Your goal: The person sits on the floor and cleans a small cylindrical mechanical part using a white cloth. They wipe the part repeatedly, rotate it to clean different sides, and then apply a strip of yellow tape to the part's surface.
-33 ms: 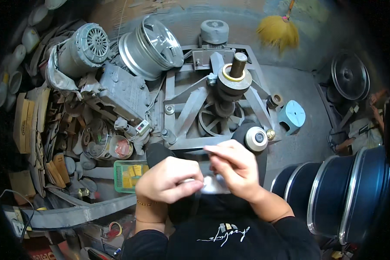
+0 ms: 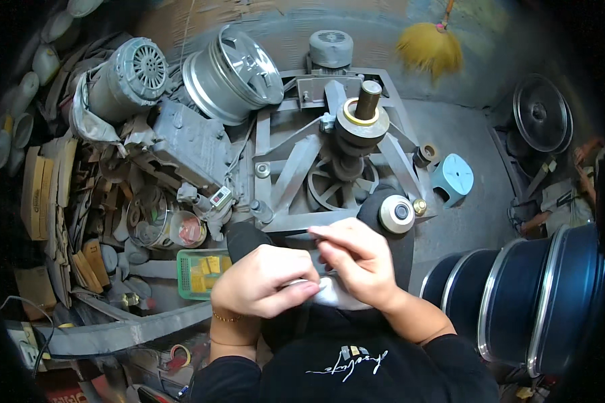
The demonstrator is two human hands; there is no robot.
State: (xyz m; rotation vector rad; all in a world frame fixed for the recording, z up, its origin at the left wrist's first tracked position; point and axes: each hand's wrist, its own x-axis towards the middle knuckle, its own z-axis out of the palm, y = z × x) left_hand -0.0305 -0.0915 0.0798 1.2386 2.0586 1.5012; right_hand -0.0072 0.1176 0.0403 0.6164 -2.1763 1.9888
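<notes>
**Workshop floor [image 2: 444, 121]: white item [image 2: 339, 297] btwn two hands**

L hand's fingers [image 2: 301, 266] are curled, thumb pressed over them, w/ an edge of the white item in the grip; the rest lies btwn both hands, above the wearer's lap. R hand [image 2: 363, 262] has fingers bent, index and thumb tips close tog.; can't tell if anything small is pinched there. A thin bracelet [image 2: 227, 316] circles the L wrist; black shirt [image 2: 282, 376] below.

Just L of the L hand: green basket [image 2: 181, 275] w/ yellow pieces [image 2: 210, 265]. Nr the R knee, a round white part w/ dark center [image 2: 396, 213]. Ahead, a gray metal frame [image 2: 296, 176] carries an upright spindle [image 2: 368, 102] and, at back, a motor [image 2: 331, 48]. Silver wheel rim [image 2: 249, 74] at upper L; blue stool [image 2: 456, 176] R of frame; dark-blue wheel barrels [image 2: 514, 295] lined up lower R; straw broom [image 2: 430, 50] at the back wall.
</notes>
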